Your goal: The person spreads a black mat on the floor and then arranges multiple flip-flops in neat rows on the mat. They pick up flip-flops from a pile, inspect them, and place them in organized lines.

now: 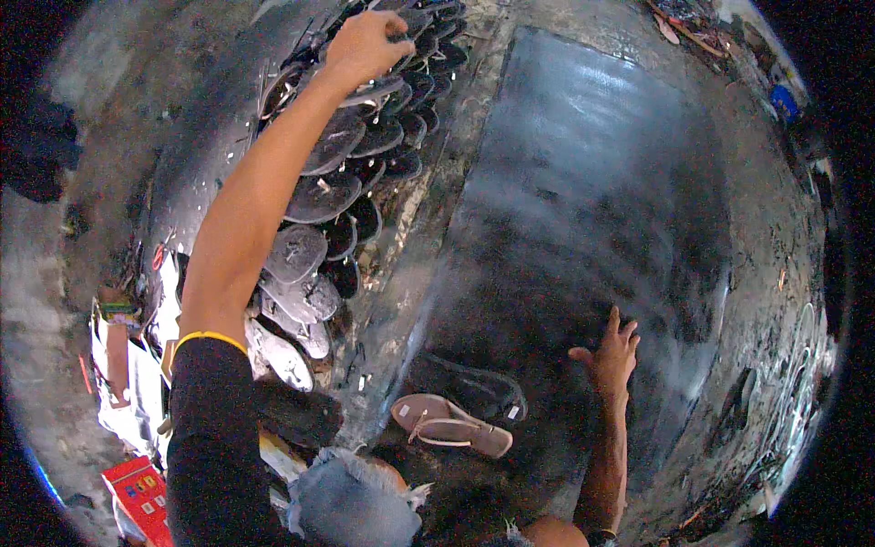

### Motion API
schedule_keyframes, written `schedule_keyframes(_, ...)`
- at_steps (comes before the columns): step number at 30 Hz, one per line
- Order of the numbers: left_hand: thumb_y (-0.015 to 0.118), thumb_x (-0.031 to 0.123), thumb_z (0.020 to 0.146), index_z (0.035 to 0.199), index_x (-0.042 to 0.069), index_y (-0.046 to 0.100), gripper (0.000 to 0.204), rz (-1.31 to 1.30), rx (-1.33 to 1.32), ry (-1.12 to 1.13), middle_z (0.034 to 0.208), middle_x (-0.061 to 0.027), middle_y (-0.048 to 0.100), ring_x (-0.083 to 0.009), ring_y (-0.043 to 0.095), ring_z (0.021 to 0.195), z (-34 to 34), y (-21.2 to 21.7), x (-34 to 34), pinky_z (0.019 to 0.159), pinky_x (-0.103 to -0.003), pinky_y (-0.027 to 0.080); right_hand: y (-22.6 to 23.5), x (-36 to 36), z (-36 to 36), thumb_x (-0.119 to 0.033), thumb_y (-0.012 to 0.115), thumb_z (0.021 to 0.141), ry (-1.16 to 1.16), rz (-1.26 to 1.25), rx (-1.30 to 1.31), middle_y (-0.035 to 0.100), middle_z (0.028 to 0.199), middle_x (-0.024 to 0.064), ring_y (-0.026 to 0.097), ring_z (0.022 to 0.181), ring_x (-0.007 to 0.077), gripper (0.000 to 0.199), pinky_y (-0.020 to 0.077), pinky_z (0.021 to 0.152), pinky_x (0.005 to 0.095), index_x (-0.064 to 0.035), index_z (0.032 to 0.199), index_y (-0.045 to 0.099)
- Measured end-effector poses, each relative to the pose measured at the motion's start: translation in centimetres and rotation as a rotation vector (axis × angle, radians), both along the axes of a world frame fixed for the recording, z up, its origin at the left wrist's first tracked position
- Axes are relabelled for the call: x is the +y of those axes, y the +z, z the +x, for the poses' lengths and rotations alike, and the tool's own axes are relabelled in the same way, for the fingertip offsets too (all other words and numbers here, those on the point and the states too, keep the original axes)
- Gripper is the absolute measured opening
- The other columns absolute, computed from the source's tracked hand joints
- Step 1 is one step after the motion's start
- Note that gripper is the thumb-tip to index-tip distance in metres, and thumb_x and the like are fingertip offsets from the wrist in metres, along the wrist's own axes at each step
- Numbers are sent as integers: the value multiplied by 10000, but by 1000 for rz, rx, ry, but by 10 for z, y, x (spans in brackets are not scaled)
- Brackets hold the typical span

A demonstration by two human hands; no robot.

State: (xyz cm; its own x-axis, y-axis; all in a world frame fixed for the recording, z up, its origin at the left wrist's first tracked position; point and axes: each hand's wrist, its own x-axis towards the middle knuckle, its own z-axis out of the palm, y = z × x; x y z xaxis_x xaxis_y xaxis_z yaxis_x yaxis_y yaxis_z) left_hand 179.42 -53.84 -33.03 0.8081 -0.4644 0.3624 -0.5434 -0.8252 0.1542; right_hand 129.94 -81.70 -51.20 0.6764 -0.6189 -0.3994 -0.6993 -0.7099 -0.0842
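From where I stand, everything arranges itself around the dark sheet (592, 173) spread on the floor (775, 237). To the left of the sheet run overlapping rows of thong sandals (374, 141), mostly black and grey, with paler ones at the near end. The person's left hand (365, 47) reaches out over the far end of those rows, its fingers curled inward; I cannot tell whether they have hold of a sandal or just hang above. The right hand (615, 356) is over the near right part of the sheet, fingers spread apart with nothing between them, though whether it touches the surface I cannot say. At the sheet's near left corner lies a brown sandal (447, 428) with a light strap, and just beyond it a black sandal (474, 383) (hard to pick out against so dark a ground). Well left of the sheet, near the person, sits a red card (141, 497), and past the sheet's right side there's a small blue object (784, 103).
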Motion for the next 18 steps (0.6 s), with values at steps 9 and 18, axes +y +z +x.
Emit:
schedule_keyframes(9,830,296,815,1081,77,682,375,121,-260,-25,1051,-165,671,-353,643,1068,-17,-1,-16,894,-491,530,-4,9,-3,-468,929,664,35,-10,-98,302,1639,329,377,1455,565,1182,449,1090,644,-223,1639,308)
schedule_keyframes(18,800,262,883,1202,54,707,392,-169,225,-310,1104,-175,722,-297,709,1027,-134,46,34,930,-462,560,-20,-14,-36,-405,866,821,273,-240,-342,531,1519,259,564,1335,443,811,511,1033,533,-173,1520,525)
